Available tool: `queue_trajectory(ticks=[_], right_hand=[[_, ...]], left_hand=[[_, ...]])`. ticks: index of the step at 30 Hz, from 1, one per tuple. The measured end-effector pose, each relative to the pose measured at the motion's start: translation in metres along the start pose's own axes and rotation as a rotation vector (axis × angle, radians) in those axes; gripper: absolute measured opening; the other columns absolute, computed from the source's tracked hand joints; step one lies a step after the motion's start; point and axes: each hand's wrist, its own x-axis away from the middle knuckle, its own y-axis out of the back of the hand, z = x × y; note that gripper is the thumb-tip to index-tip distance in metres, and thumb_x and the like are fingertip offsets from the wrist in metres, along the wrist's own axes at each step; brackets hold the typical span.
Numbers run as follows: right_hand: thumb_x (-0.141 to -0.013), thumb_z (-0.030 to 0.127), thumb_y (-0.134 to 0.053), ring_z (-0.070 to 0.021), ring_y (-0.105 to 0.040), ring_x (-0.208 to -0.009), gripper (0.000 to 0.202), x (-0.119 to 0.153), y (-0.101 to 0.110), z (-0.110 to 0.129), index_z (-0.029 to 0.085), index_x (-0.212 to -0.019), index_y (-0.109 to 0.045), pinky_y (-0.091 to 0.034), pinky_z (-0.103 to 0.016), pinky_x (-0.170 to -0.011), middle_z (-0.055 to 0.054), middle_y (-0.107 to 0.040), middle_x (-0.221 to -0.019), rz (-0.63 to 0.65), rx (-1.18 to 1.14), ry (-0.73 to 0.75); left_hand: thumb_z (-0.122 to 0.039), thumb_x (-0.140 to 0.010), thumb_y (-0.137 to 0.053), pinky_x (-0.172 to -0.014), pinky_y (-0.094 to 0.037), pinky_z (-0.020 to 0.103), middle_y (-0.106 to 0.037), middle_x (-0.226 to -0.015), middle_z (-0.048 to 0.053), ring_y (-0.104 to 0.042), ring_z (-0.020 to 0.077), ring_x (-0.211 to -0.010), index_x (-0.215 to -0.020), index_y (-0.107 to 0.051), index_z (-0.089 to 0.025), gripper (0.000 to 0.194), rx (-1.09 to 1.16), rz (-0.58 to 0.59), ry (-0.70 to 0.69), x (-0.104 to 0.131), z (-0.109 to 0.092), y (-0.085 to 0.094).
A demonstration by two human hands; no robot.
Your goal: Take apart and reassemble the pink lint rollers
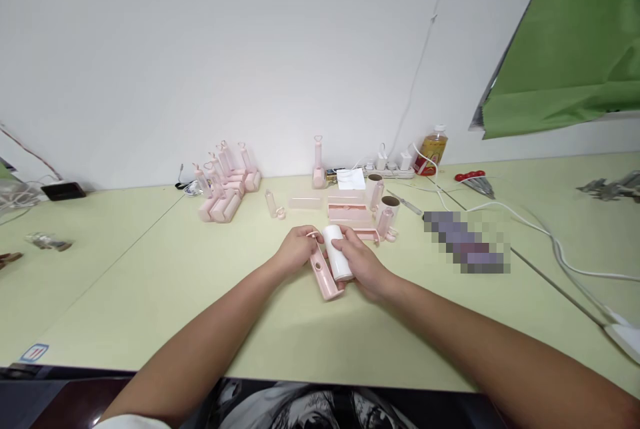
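Observation:
My left hand (pixel 296 250) is closed round the upper end of a pink plastic lint roller frame (pixel 324 279), which has a round hole in its side. Beside it, my right hand (pixel 366 263) grips a white lint roll (pixel 341 265), thumb across its face. Roll and frame are side by side above the table; whether they touch I cannot tell. Just beyond the hands lie pink covers (pixel 345 211) and another pink frame (pixel 367 235). Two more rolls with cardboard cores (pixel 389 202) stand upright to the right, next to clear pink handles (pixel 384 221).
Several assembled pink lint rollers (pixel 223 205) stand at the back left, and one more (pixel 318 172) by the wall. A power strip (pixel 400 172), a bottle (pixel 432 151), a screwdriver (pixel 407 203), red-handled pliers (pixel 475 181) and a white cable (pixel 555 242) occupy the right side.

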Motion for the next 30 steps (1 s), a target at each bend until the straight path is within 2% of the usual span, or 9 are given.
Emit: queue_trajectory(ticks=[4, 8, 11, 15, 20, 26, 30], right_hand=[[-0.083, 0.039, -0.050, -0.0151, -0.057, -0.060, 0.041, 0.001, -0.003, -0.002, 0.030, -0.121, -0.038, -0.044, -0.023, -0.044, 0.000, -0.059, -0.084, -0.069, 0.047, 0.043], [-0.083, 0.040, -0.053, -0.0145, -0.057, -0.065, 0.044, 0.002, -0.005, -0.006, 0.030, -0.124, -0.038, -0.046, -0.024, -0.052, 0.001, -0.059, -0.088, -0.062, 0.129, 0.148], [-0.085, 0.043, -0.051, -0.0159, -0.057, -0.064, 0.047, 0.002, -0.004, -0.009, 0.028, -0.127, -0.036, -0.047, -0.026, -0.052, 0.001, -0.060, -0.086, -0.060, 0.177, 0.178], [-0.086, 0.043, -0.048, -0.0176, -0.058, -0.064, 0.049, 0.003, -0.002, -0.011, 0.029, -0.131, -0.036, -0.048, -0.029, -0.054, -0.001, -0.062, -0.087, -0.080, 0.298, 0.227], [-0.087, 0.040, -0.048, -0.0188, -0.059, -0.074, 0.049, 0.004, 0.002, -0.011, 0.029, -0.133, -0.038, -0.049, -0.032, -0.063, -0.004, -0.064, -0.101, -0.112, 0.470, 0.308], [-0.089, 0.042, -0.044, -0.0198, -0.060, -0.074, 0.046, 0.006, 0.002, -0.009, 0.028, -0.133, -0.038, -0.049, -0.032, -0.063, -0.005, -0.064, -0.098, -0.111, 0.524, 0.299], [-0.088, 0.041, -0.046, -0.0207, -0.061, -0.080, 0.050, 0.008, -0.001, -0.008, 0.029, -0.135, -0.036, -0.050, -0.033, -0.067, -0.006, -0.063, -0.105, -0.099, 0.542, 0.294]], left_hand=[[-0.004, -0.059, -0.043, -0.049, -0.040, 0.022, -0.052, -0.063, -0.003, -0.052, 0.0120, -0.055, -0.081, -0.053, -0.018, 0.028, 0.023, -0.085, -0.057, -0.001, 0.003, -0.004], [-0.005, -0.065, -0.045, -0.050, -0.040, 0.021, -0.052, -0.064, -0.003, -0.051, 0.0121, -0.056, -0.088, -0.050, -0.020, 0.028, -0.105, -0.206, -0.071, -0.002, 0.010, -0.007], [-0.008, -0.069, -0.048, -0.051, -0.039, 0.022, -0.055, -0.066, -0.002, -0.052, 0.0131, -0.054, -0.094, -0.049, -0.021, 0.028, -0.156, -0.251, -0.060, -0.003, 0.016, -0.009], [-0.013, -0.074, -0.050, -0.054, -0.040, 0.025, -0.058, -0.065, -0.002, -0.053, 0.0152, -0.053, -0.096, -0.049, -0.021, 0.024, -0.133, -0.217, -0.026, -0.005, 0.019, -0.009], [-0.013, -0.072, -0.051, -0.056, -0.039, 0.025, -0.058, -0.064, -0.002, -0.053, 0.0159, -0.056, -0.091, -0.051, -0.021, 0.020, -0.113, -0.194, -0.039, -0.007, 0.021, -0.007], [-0.010, -0.070, -0.046, -0.050, -0.036, 0.025, -0.056, -0.059, -0.004, -0.052, 0.0162, -0.049, -0.091, -0.044, -0.023, 0.026, -0.075, -0.167, -0.041, -0.003, 0.015, -0.008], [-0.008, -0.069, -0.044, -0.049, -0.035, 0.025, -0.055, -0.056, -0.004, -0.053, 0.0166, -0.048, -0.086, -0.043, -0.023, 0.023, -0.083, -0.153, -0.016, -0.003, 0.012, -0.009]])
